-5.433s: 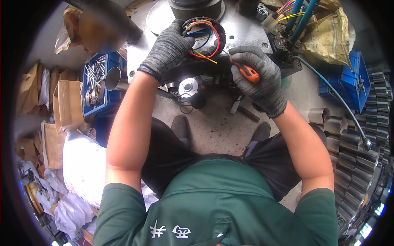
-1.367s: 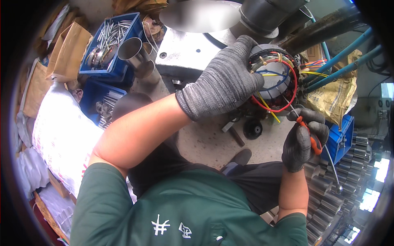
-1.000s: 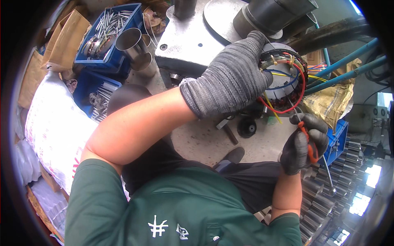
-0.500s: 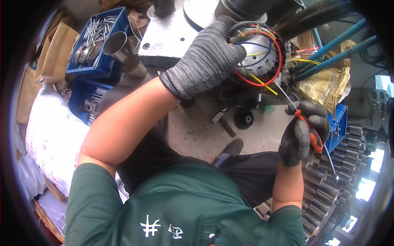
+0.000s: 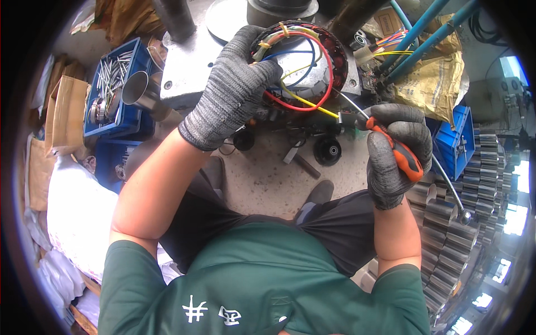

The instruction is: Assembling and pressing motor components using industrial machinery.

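Note:
A round motor stator [image 5: 339, 58] with copper-coloured windings and red, blue and yellow lead wires sits at the edge of a metal machine plate. My left hand [image 5: 226, 89], in a grey striped glove, is closed on its left rim, thumb over the front. In my gloved right hand [image 5: 393, 151] is a screwdriver [image 5: 406, 159] with an orange and black handle. Its shaft points up and left, and the tip reaches the stator's lower right edge, by the wires. A thin rod with a ball end [image 5: 464, 216] emerges behind this hand; whether I hold it is hidden.
Blue bins [image 5: 114, 84] of metal rods and a steel cup [image 5: 135, 88] stand left. Below the machine lie a hammer [image 5: 304, 164] and a black round part [image 5: 328, 149]. Stacked metal cores [image 5: 446, 245] and another blue bin [image 5: 455, 139] fill the right side. Blue bars [image 5: 432, 44] cross the upper right.
The whole view has shifted, so the stator and machine sit further left. My right hand has come up slightly with the screwdriver; my left hand keeps its grip on the stator.

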Action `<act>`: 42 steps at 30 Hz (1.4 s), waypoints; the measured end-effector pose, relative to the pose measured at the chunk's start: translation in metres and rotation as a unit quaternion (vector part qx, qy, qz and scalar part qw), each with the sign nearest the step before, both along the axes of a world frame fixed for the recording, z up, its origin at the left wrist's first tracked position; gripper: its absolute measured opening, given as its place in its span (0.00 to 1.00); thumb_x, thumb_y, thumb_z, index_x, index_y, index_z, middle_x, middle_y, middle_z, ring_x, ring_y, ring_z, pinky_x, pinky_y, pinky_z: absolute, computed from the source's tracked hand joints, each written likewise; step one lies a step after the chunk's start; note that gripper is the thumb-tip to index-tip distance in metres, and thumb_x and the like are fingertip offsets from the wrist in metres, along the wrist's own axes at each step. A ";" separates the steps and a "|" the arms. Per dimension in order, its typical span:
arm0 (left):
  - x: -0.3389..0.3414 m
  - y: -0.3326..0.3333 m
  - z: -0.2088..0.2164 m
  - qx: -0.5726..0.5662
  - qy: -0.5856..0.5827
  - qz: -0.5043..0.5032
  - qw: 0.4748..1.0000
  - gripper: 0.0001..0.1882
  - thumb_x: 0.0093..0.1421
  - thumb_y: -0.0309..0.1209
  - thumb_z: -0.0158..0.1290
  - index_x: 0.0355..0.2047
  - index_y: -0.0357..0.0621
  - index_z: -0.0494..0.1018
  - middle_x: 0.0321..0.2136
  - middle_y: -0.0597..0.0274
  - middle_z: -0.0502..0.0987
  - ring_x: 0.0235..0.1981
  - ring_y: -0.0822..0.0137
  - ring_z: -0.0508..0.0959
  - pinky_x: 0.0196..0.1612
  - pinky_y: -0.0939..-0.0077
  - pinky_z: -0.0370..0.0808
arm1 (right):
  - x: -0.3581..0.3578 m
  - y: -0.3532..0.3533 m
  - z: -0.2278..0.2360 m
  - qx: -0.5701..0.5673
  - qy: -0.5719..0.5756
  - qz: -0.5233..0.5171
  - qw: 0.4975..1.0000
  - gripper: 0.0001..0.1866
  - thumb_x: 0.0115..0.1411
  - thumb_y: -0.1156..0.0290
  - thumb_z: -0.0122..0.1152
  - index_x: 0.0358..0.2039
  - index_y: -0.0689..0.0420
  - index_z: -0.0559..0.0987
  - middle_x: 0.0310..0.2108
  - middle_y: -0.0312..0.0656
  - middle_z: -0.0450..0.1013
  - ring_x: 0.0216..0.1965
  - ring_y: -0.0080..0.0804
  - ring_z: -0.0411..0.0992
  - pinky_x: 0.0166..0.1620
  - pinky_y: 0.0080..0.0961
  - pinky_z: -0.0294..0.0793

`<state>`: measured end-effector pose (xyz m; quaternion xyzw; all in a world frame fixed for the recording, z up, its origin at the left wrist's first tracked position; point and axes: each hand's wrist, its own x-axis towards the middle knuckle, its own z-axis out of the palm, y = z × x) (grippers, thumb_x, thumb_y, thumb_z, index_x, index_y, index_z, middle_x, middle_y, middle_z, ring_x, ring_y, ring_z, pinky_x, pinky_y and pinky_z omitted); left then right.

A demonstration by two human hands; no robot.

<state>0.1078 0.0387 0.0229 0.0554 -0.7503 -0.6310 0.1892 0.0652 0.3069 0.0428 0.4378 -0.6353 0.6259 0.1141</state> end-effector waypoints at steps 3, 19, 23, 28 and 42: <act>0.002 0.003 0.002 0.086 -0.016 -0.019 0.996 0.26 0.56 0.27 0.57 0.56 0.34 0.69 0.41 0.52 0.79 0.41 0.65 0.80 0.47 0.70 0.80 | 0.000 0.000 0.001 -0.004 -0.009 0.014 1.000 0.14 0.57 0.86 0.66 0.41 0.60 0.74 0.47 0.54 0.76 0.45 0.38 0.79 0.49 0.33 0.82; 0.002 0.009 0.006 0.009 -0.003 -0.012 1.000 0.24 0.57 0.26 0.57 0.55 0.39 0.72 0.36 0.64 0.77 0.35 0.73 0.79 0.39 0.76 0.79 | -0.004 -0.009 0.009 0.068 0.079 -0.029 0.994 0.12 0.52 0.87 0.68 0.35 0.62 0.75 0.38 0.49 0.79 0.37 0.33 0.80 0.40 0.29 0.81; 0.001 0.009 0.005 -0.069 0.010 0.004 0.998 0.25 0.56 0.26 0.58 0.55 0.39 0.72 0.37 0.63 0.77 0.36 0.73 0.77 0.40 0.77 0.78 | -0.006 -0.013 0.008 0.115 0.155 -0.062 0.979 0.13 0.50 0.86 0.68 0.34 0.60 0.75 0.36 0.48 0.79 0.35 0.35 0.80 0.39 0.28 0.81; 0.010 0.019 0.006 -0.111 0.009 0.004 0.994 0.26 0.56 0.26 0.59 0.55 0.39 0.70 0.39 0.58 0.78 0.39 0.68 0.77 0.44 0.71 0.78 | -0.016 -0.019 -0.015 0.120 0.132 -0.042 0.983 0.14 0.49 0.86 0.67 0.34 0.59 0.75 0.36 0.47 0.79 0.34 0.37 0.79 0.38 0.28 0.79; 0.002 -0.005 0.001 -0.147 0.005 0.005 0.989 0.23 0.56 0.30 0.59 0.52 0.37 0.71 0.40 0.50 0.79 0.43 0.60 0.81 0.49 0.66 0.77 | -0.006 -0.006 -0.006 0.087 0.022 -0.003 0.996 0.13 0.56 0.87 0.65 0.38 0.62 0.74 0.45 0.54 0.77 0.42 0.35 0.78 0.47 0.31 0.81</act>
